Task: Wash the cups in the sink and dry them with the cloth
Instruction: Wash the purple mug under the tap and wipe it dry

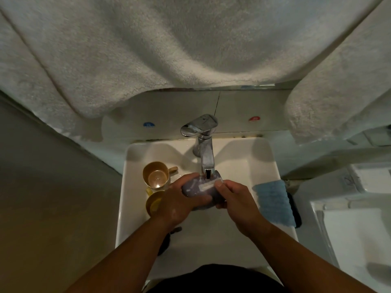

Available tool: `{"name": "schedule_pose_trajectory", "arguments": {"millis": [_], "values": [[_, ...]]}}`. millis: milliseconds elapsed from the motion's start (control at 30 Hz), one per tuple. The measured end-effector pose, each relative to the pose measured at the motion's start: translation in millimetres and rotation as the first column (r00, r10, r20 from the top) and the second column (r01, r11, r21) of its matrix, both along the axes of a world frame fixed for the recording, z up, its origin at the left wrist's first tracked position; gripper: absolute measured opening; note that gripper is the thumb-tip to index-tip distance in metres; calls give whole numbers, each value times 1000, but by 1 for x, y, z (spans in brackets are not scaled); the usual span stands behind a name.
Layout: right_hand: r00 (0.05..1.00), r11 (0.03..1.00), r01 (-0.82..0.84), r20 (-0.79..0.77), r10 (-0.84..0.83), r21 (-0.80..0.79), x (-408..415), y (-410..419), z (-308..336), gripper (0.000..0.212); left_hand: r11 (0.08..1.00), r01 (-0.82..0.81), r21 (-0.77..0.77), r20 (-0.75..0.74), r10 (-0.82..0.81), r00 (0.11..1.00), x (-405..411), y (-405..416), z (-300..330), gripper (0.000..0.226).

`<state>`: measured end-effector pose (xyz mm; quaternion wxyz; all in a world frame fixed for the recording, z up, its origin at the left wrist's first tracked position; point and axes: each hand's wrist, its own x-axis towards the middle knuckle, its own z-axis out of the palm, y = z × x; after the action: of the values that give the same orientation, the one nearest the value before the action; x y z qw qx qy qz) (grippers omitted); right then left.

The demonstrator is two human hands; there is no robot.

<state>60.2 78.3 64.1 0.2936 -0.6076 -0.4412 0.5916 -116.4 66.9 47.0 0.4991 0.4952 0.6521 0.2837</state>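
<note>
Over the white sink [264,166], both hands hold a grey-purple cup [197,188] lying on its side under the chrome tap [204,149]. My left hand [179,201] grips its body from the left. My right hand [234,197] grips its open end, thumb on the rim. A tan cup [157,174] with a handle stands upright on the sink's left side. A second yellow-tan cup [153,203] stands just in front of it, partly hidden by my left hand. A blue cloth [275,200] lies on the sink's right rim.
Large white towels [169,49] hang above and cover the upper view; another towel [338,92] hangs at right. A dark object [167,240] lies in the basin under my left forearm. A white fixture [359,208] stands to the right, a grey wall at left.
</note>
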Motion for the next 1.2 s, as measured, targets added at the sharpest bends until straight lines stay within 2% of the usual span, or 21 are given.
{"name": "schedule_pose_trajectory", "arguments": {"millis": [67,100,133,233,367,433,500,533,633,700,800,867,900,967,1033,1100,1133,1200], "values": [[999,1000,-21,28,21,3,0,0,-2,24,996,-84,-28,-3,84,996,0,4,6,37],[999,1000,-27,32,27,3,-1,0,-2,24,995,-93,-36,0,93,996,-1,5,6,34],[999,1000,-29,22,29,2,0,0,-3,24,997,-63,-33,16,64,998,-2,4,5,38],[999,1000,-23,-23,23,1,1,-1,-4,26,999,15,-43,51,-13,999,-3,-2,5,76],[1000,1000,9,15,-9,17,2,5,-8,18,999,-30,-27,89,32,996,-4,-9,7,67],[1000,999,-2,9,2,33,3,7,-7,9,999,-36,-23,128,38,991,-5,-15,4,78],[988,991,-115,113,106,75,0,6,-8,37,999,-47,-4,108,47,993,-4,-19,3,87],[978,986,-144,167,129,84,-4,6,-8,40,998,-58,13,100,57,993,-3,-20,2,89],[979,994,-40,205,18,101,-12,11,-9,10,993,-118,24,115,114,987,-1,-26,0,90],[973,996,-20,229,-1,91,-13,11,-12,23,991,-132,12,105,130,986,-2,-30,-3,90],[968,975,-183,196,156,128,-12,4,-8,10,985,-169,-21,141,170,975,-5,-35,-6,85],[960,957,-251,166,227,146,-10,3,-8,14,982,-185,-22,161,186,969,-10,-36,-8,85],[961,959,-242,173,215,149,-9,5,-8,5,985,-171,-3,150,170,974,-12,-36,-10,86],[972,983,-138,209,111,120,-10,9,-6,21,990,-143,17,139,140,980,-13,-34,-8,86],[996,999,-45,76,44,19,-11,11,-2,26,989,-147,4,162,145,976,-13,-32,-6,82],[987,990,-135,-92,131,-34,-8,9,1,16,984,-175,-29,199,177,964,-16,-31,-7,80],[972,979,-203,-128,197,-37,-5,7,3,16,983,-181,-44,223,186,957,-18,-31,-7,80],[967,969,-244,-83,241,-35,0,7,2,16,985,-167,-38,235,171,957,-21,-31,-6,81]]}}
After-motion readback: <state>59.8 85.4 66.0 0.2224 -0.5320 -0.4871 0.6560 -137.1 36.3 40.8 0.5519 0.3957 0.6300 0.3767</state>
